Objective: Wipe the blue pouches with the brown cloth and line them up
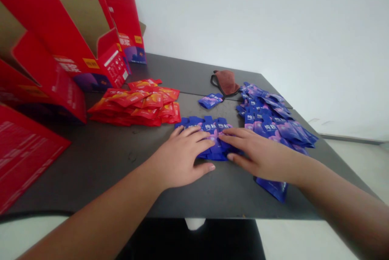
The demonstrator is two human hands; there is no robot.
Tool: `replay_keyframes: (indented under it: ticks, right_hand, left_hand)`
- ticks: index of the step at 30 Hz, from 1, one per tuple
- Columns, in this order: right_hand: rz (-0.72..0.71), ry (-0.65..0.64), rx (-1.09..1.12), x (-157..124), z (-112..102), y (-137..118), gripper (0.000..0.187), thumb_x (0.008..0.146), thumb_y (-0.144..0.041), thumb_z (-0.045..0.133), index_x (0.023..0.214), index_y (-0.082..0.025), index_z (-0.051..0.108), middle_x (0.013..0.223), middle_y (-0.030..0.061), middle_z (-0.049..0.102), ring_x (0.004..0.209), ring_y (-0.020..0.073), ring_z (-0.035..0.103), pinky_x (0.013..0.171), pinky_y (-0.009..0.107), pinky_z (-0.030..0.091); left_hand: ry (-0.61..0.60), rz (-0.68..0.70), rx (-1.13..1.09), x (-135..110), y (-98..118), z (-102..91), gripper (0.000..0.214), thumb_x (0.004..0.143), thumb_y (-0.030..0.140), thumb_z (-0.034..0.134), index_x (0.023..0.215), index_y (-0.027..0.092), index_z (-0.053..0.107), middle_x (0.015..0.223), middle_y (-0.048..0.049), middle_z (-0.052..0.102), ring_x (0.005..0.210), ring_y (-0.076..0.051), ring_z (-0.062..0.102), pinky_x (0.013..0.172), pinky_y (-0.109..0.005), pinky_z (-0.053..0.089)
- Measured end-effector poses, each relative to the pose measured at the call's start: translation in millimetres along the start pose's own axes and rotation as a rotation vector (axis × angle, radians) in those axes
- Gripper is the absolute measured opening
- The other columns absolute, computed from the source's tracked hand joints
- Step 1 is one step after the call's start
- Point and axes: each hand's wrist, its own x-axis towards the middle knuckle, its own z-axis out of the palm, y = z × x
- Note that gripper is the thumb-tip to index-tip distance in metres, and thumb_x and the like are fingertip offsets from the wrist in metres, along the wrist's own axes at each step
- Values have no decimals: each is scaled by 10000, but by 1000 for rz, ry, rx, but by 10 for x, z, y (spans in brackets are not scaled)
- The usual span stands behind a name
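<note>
My dark grey tabletop (100, 175) ends just below my hands, leaving a bare strip along its near edge. Red cardboard cartons (60, 49) crowd the far left, beside a heap of glossy red sachets (136, 104). A long heap of glossy blue sachets (273, 120) lies right. My left hand (179, 158) and right hand (261, 154) rest flat, fingers spread wide, gripping nothing, with my fingertips (206, 138) on a small cluster of blue sachets (209, 127) between them. One loose blue sachet (272, 189) lies near the edge, just under my right hand.
</note>
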Motion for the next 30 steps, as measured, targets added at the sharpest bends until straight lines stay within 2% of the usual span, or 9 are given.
replay_keyframes:
  ticks: [4, 8, 15, 18, 22, 24, 27, 28, 30]
  right_hand:
    - [59, -3, 63, -44, 77, -14, 962, 862, -646, 820, 1656, -245, 453, 1661, 220, 448, 1534, 473, 430, 1205, 733, 401]
    - [70, -90, 128, 55, 239, 165, 1072, 885, -705, 768, 1727, -228, 309, 1799, 230, 184, 1655, 484, 140, 1265, 753, 260]
    - [43, -42, 186, 188, 366, -115, 877, 1003, -522, 681, 1692, -91, 353, 1746, 299, 285, 1665, 406, 177, 1310, 692, 216]
    - [92, -59, 251, 272, 376, -274, 1084, 922, -578, 772, 1720, -56, 255, 1762, 330, 174, 1666, 434, 103, 1312, 704, 177]
    - [77, -75, 399, 199, 195, -302, 1404, 765, -610, 921, 1760, -119, 60, 1791, 285, 12, 1671, 401, 57, 1321, 625, 252]
    - [43, -9, 401, 68, 7, -197, 1310, 786, -609, 912, 1765, -202, 142, 1813, 207, 59, 1673, 384, 105, 1322, 599, 281]
    - [89, 183, 388, -122, -287, 254, 756, 964, -537, 761, 1633, -311, 492, 1768, 89, 350, 1626, 349, 334, 1306, 587, 350]
    - [153, 284, 403, -160, -368, 495, 587, 1017, -498, 687, 1560, -306, 578, 1707, 79, 463, 1581, 329, 429, 1281, 570, 404]
    - [416, 488, 390, -192, -493, 1073, 518, 1036, -445, 634, 1508, -233, 624, 1567, 125, 619, 1456, 323, 586, 1241, 550, 461]
  left_hand:
    - [52, -20, 44, 48, -15, 15, 684, 961, 674, 673, 1523, 292, 595, 1612, -67, 590, 1539, -366, 444, 1258, -645, 290]
    - [-32, -107, 46, 88, -55, 62, 864, 889, 785, 684, 1609, 340, 509, 1762, -97, 377, 1626, -473, 275, 1259, -770, 199]
    - [-7, -59, -19, -38, -160, -8, 774, 883, 555, 797, 1529, 223, 531, 1644, -118, 540, 1588, -391, 388, 1299, -628, 298]
    - [22, -74, -2, -100, -166, -17, 681, 921, 446, 741, 1516, 207, 512, 1623, -139, 554, 1564, -366, 436, 1281, -626, 337]
    - [60, -69, 107, -118, -87, -4, 694, 915, 329, 661, 1575, 215, 481, 1682, -139, 492, 1608, -380, 364, 1306, -664, 256]
    - [69, -57, 148, -108, -23, 6, 776, 869, 309, 677, 1611, 241, 462, 1738, -128, 411, 1643, -396, 282, 1319, -670, 213]
    - [31, -33, 134, -79, 56, 13, 822, 840, 286, 681, 1629, 270, 454, 1768, -112, 359, 1654, -389, 258, 1326, -652, 217]
    - [14, -21, 120, -65, 72, 11, 823, 841, 281, 679, 1632, 283, 453, 1770, -102, 356, 1651, -382, 272, 1326, -645, 227]
    - [-3, 3, 97, -33, 88, -5, 796, 860, 290, 678, 1626, 316, 464, 1766, -78, 369, 1638, -374, 310, 1320, -642, 250]
